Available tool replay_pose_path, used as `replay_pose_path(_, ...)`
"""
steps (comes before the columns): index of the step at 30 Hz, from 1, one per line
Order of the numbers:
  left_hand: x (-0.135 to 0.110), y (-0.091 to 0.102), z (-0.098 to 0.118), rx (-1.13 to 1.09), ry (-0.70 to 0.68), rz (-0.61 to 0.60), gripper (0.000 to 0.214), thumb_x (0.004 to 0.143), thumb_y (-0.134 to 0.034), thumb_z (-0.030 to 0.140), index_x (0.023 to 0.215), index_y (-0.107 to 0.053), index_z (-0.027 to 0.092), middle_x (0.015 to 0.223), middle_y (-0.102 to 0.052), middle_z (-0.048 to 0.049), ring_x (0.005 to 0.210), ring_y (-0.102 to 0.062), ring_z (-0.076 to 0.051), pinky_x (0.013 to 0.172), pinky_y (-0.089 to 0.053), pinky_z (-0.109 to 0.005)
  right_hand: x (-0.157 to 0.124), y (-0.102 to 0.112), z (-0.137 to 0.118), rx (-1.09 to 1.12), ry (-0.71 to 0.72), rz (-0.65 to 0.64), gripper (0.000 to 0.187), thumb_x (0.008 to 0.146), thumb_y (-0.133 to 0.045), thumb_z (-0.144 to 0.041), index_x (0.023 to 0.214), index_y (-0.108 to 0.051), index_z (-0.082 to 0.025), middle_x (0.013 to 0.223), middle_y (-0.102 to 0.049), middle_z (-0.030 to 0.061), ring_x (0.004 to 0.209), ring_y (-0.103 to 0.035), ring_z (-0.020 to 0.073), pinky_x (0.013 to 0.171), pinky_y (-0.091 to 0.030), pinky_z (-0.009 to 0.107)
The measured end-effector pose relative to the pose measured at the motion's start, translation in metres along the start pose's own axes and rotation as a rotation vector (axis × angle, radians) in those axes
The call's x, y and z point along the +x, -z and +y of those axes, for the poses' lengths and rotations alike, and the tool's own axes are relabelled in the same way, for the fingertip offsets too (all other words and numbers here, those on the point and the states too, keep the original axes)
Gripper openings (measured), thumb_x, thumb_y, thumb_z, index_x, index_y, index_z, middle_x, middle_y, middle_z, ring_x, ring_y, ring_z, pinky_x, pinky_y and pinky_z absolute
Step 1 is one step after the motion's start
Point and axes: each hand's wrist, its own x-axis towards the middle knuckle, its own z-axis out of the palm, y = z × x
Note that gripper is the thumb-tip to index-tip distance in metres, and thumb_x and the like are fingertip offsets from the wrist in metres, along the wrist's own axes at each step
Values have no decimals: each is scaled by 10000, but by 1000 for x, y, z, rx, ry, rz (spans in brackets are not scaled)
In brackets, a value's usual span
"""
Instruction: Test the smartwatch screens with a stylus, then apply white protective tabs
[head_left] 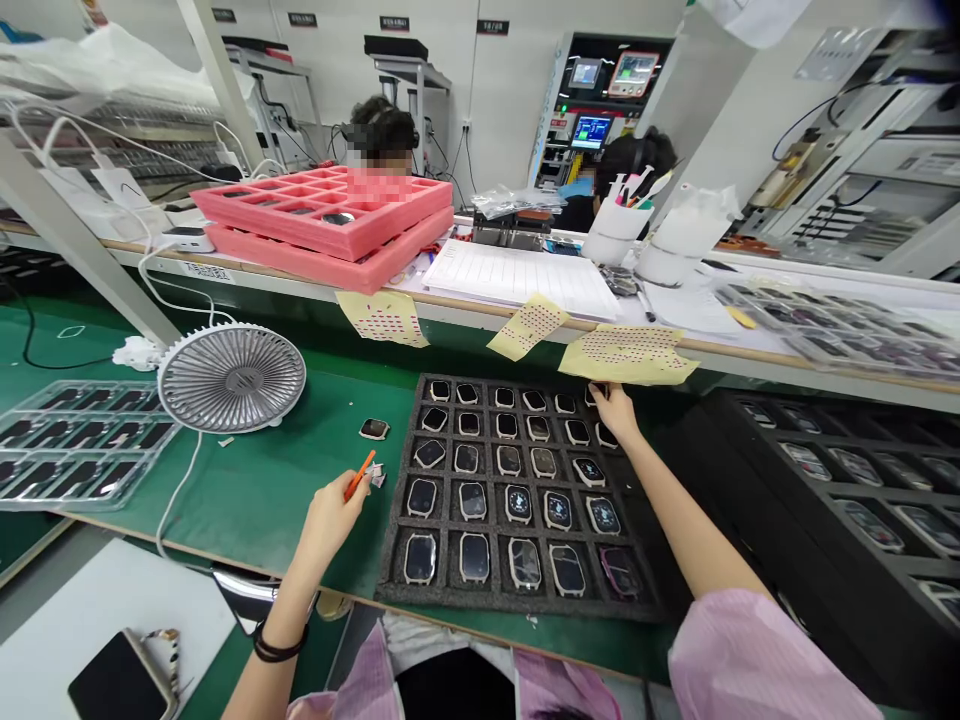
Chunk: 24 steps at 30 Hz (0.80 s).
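Watch bodies (pixel 472 500) fill five rows of a black foam tray (pixel 390 590); left hand (pixel 330 525), just beside it, pinches one orange tool (pixel 360 475), while right hand's (pixel 615 410) fingertips touch the tray's top-corner watch (pixel 594 395).

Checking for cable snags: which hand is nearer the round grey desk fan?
Left hand, below and right of the round grey desk fan; right hand farther, across the black foam tray.
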Motion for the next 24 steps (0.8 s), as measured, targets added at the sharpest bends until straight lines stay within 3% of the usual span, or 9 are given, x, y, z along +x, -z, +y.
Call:
replay_pose_path(3,1,-6,-7,77,32,-15,347,862,-412,467,613,-406,225,527,-494,10,518,-499,-167,541,-297,-234,16,-1,16,-139,-8,-17,188,828,-514,-330,845,-606,-168,905,-691,169,885,-629,307,815,-456,422)
replay_pose_path(7,3,-9,-6,101,63,-48,365,873,-403,503,624,-379,237,531,-492,-3,534,-526,-194,546,-303,-238,17,-1,22,-306,27,-64,177,825,-487,-244,815,-639,-155,899,-697,156,908,-634,292,823,-471,392)
replay_pose_path(10,3,-8,-2,83,85,-28,378,878,-376,532,639,-374,240,547,-501,-5,531,-523,-199,554,-307,-243,5,6,24,-444,49,-29,249,863,-446,-229,958,-644,-111,1030,-664,209,1040,-592,323,894,-439,422)
replay_pose_path(17,0,-12,20,-38,-21,-54,409,862,-356,580,689,-488,234,571,-514,5,532,-499,-186,568,-325,-252,-39,11,38,-625,-23,-112,268,880,-477,-271,1048,-596,-100,948,-669,229,945,-627,359,784,-447,433)
replay_pose_path(20,-3,-15,27,-64,-69,-58,414,864,-368,574,711,-530,226,543,-476,20,514,-470,-173,558,-319,-251,-38,11,43,-594,-60,-135,267,870,-513,-335,1041,-588,-143,952,-682,170,955,-633,324,767,-453,386)
replay_pose_path(24,-8,-16,33,-122,-123,-84,437,874,-368,577,719,-557,214,530,-460,30,505,-458,-162,560,-327,-257,-30,15,43,-475,-111,-156,219,835,-556,-389,923,-591,-192,742,-669,63,721,-650,261,657,-448,335)
